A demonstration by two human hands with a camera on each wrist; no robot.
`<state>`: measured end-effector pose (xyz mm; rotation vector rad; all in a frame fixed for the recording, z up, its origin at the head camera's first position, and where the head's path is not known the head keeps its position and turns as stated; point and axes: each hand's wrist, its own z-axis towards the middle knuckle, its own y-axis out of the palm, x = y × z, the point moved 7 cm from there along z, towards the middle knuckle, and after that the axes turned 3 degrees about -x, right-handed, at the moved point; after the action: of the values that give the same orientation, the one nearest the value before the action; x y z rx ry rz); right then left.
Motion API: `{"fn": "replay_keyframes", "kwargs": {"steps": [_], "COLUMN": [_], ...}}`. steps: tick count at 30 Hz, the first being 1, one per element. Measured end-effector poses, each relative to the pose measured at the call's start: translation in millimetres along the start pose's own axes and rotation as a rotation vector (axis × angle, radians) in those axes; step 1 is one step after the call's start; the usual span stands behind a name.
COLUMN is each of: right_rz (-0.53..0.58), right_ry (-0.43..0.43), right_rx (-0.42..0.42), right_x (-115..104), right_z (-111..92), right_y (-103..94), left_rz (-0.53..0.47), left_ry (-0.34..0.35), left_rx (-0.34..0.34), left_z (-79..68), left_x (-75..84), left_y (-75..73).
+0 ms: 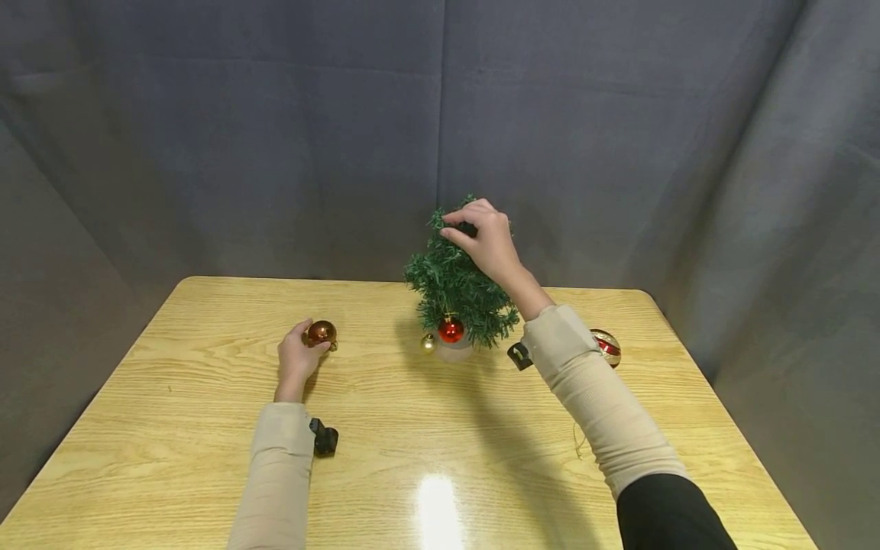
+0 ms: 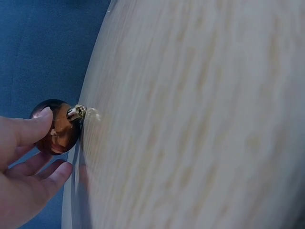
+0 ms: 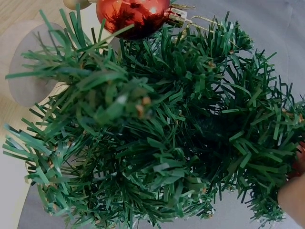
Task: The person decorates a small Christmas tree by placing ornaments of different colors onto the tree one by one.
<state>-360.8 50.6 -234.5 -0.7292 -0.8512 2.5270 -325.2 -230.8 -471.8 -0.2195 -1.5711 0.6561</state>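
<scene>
At the left of the table, my left hand (image 1: pixel 297 357) holds a shiny brown Christmas ball (image 1: pixel 321 333) between thumb and fingers. Its gold cap (image 2: pixel 76 112) faces the tabletop side in the left wrist view. My right hand (image 1: pixel 484 238) is at the upper part of a small artificial Christmas tree (image 1: pixel 454 283), thumb and index tips close together at a branch. I cannot tell whether they pinch anything. A red ball (image 1: pixel 451 330) hangs on the tree's lower front, with a small gold ball (image 1: pixel 428 343) beside it. In the right wrist view, a bit of red (image 3: pixel 299 160) shows near my fingertip.
A red-and-gold striped ball (image 1: pixel 606 347) lies right of the tree, partly behind my right sleeve. A thin gold string (image 1: pixel 578 441) lies near that forearm. The tree's pale base (image 1: pixel 454 352) stands toward the back of the wooden table (image 1: pixel 371 473). Grey curtains (image 1: pixel 275 153) surround it.
</scene>
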Motion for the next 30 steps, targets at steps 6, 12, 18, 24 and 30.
{"fn": "replay_keyframes", "kwargs": {"steps": [6,12,18,24,30], "right_rz": [-0.004,-0.008,-0.011,-0.007,-0.003], "right_ry": [-0.004,-0.002,-0.004,-0.01,-0.005], "right_rx": [0.0,0.001,0.003,0.006,0.005], "right_x": [-0.1,0.0,0.4,-0.7,-1.6], "right_z": [0.7,0.6,0.7,1.1,1.7], "right_y": [-0.2,-1.1,-1.0,-0.5,0.3], "left_rz": [0.006,0.006,-0.007,-0.022,-0.039], "left_ry": [-0.008,-0.013,-0.025,-0.023,0.0], "left_rx": [0.021,0.041,0.05,0.046,0.049], "left_z": [-0.6,-1.1,-0.6,-1.7,-3.9], "left_x": [1.6,3.2,1.3,2.9,9.8], "left_y": [1.3,1.8,1.7,1.3,-0.6]}}
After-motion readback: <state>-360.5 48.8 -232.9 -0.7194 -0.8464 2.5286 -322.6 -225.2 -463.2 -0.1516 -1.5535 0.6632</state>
